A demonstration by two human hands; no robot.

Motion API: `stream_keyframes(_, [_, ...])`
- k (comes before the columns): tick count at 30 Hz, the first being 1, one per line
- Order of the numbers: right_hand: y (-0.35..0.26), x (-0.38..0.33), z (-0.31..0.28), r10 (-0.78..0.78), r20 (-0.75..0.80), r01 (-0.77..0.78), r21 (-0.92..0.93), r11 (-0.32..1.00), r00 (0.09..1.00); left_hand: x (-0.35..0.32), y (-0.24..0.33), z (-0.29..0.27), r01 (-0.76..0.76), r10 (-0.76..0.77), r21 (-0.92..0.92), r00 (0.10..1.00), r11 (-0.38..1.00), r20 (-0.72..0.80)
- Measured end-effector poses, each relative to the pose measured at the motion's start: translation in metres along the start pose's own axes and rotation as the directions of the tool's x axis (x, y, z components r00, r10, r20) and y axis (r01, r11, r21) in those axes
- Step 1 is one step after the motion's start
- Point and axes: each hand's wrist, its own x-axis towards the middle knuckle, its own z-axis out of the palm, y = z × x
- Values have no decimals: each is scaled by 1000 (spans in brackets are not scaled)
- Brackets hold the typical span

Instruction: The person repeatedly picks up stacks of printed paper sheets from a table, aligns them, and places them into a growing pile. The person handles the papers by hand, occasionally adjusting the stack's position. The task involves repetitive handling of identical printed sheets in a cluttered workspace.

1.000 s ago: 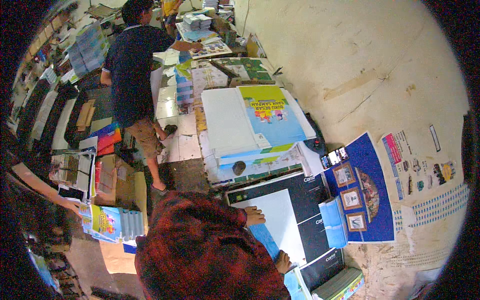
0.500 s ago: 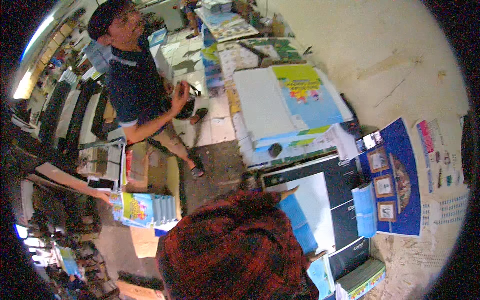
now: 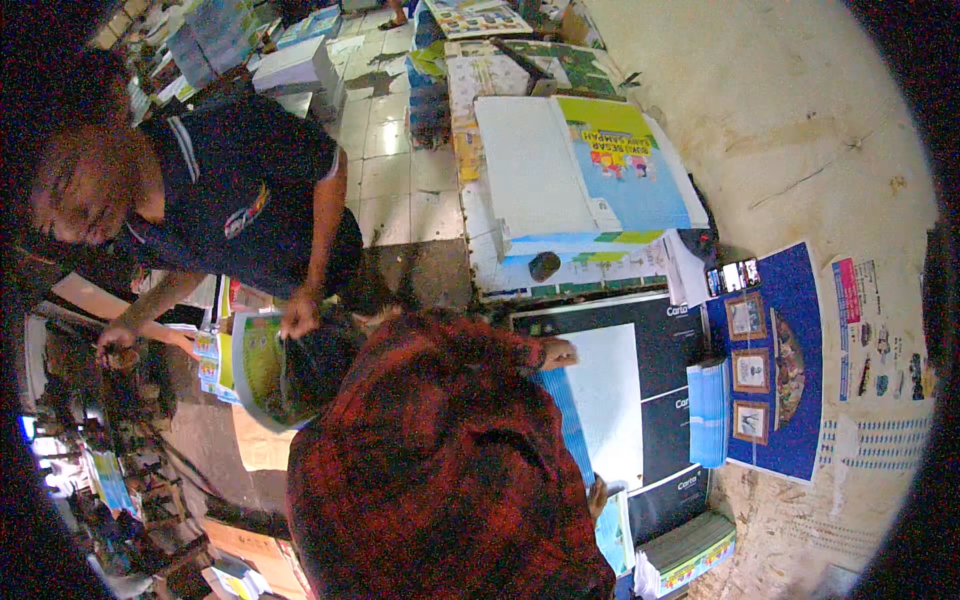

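My red-and-black plaid sleeve and shoulder fill the lower middle. My left hand [image 3: 560,353] is curled at the far end of a blue stack of booklets [image 3: 565,415], which lies along a white sheet [image 3: 612,400]. Only a bit of my right hand [image 3: 598,497] shows at the near end of that stack; its fingers are mostly hidden. To the left, a person in a dark shirt [image 3: 240,190] bends over, one hand [image 3: 300,314] at a curved green-and-blue cover [image 3: 262,370]. Another person's arm [image 3: 100,300] reaches toward small blue-and-yellow booklets [image 3: 208,362].
Black cartons [image 3: 680,350] lie beneath the white sheet. An upright blue booklet stack [image 3: 707,415] stands near a blue poster [image 3: 790,400]. Farther off is a large pile of printed sheets [image 3: 600,190]. A thick booklet pile [image 3: 685,555] stands at the lower right.
The dark-shirted person has come closer and bent down at the left, by the curved cover. My left hand has shifted slightly up and left in view, with its fingers more curled.
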Motion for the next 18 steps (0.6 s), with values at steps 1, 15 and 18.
stream_keyframes(1, [1, -4, 4, 20, 3, -20, 10, 1000, 1000, 8, -3, 2, -37, 37, 2, 999, 999, 5])
stream_keyframes(15, [10, -12, 6, 36, 43, -38, 44, 998, 998, 9, 17, 45, 102, -53, 324, 986, 941, -156])
stream_keyframes(18, [14, -21, 19, 61, 65, -66, 77, 995, 996, 7, 28, 12, 9, 26, 294, 993, 956, -117])
